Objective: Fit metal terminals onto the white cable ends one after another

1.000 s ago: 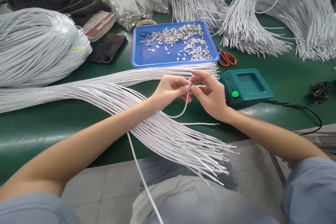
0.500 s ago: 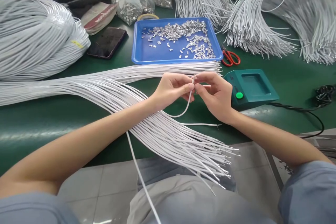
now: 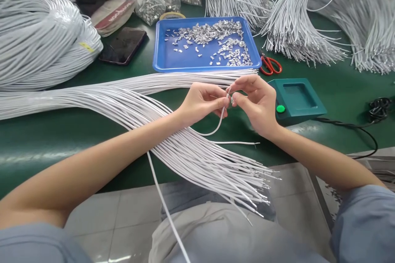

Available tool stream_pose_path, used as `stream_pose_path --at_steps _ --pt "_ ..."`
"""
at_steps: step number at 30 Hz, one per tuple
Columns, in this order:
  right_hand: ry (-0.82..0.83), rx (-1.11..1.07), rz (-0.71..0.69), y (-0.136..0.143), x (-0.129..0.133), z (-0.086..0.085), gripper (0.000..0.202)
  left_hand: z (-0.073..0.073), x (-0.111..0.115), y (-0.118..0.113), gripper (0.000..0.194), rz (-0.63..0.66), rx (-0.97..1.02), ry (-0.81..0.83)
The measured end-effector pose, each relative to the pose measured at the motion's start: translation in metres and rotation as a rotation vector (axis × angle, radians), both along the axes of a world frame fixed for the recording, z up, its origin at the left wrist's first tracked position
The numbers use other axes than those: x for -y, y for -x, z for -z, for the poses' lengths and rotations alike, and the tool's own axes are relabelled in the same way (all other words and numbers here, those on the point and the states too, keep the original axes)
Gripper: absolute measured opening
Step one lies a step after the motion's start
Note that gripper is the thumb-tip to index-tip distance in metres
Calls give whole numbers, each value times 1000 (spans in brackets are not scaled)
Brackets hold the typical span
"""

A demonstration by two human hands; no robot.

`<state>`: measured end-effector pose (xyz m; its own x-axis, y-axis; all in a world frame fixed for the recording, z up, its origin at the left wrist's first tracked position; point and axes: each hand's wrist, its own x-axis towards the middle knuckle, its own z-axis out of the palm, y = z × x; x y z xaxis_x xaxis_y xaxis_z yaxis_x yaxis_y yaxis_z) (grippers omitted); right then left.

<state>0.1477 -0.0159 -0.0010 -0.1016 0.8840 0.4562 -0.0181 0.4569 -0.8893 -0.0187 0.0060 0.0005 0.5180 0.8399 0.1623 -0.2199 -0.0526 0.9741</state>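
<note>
A white cable (image 3: 220, 122) runs up in a curve to my left hand (image 3: 203, 104), whose thumb and fingers pinch it just below its stripped end. Close beside it on the right, my right hand (image 3: 254, 104) has its thumb bent in against a small silvery piece (image 3: 232, 100), mostly hidden by the fingertips. The right index finger reaches toward the cable's tip. Beneath my left forearm lies a fanned bundle of white cables (image 3: 197, 160) with bare wire ends, hanging over the table's front edge.
A blue tray (image 3: 175, 63) with many small metal pieces stands behind my hands. Red-handled scissors (image 3: 270, 65) and a green device (image 3: 300, 100) with a lit button are to the right. A phone (image 3: 123, 46), a coiled cable bundle (image 3: 40, 41) and more cable bundles (image 3: 305, 20) surround them.
My right thumb and fingers have drawn slightly right, away from the cable, and spread a little, showing the silvery piece. My left hand keeps its pinch. The whole view has shifted slightly.
</note>
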Motion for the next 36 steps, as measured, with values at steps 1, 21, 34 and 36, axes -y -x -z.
stream_pose_path --at_steps 1,21,34,36 --pt "0 5 17 0 0 0 16 0 0 0 34 -5 0 -4" --pt "158 -89 -98 0 1 -1 33 1 0 -2 38 -26 -33 -160" --pt "21 55 25 2 3 -3 15 0 3 -2 34 -60 -8 -123" --pt "24 21 45 1 2 0 15 0 2 -2 34 -58 2 -108"
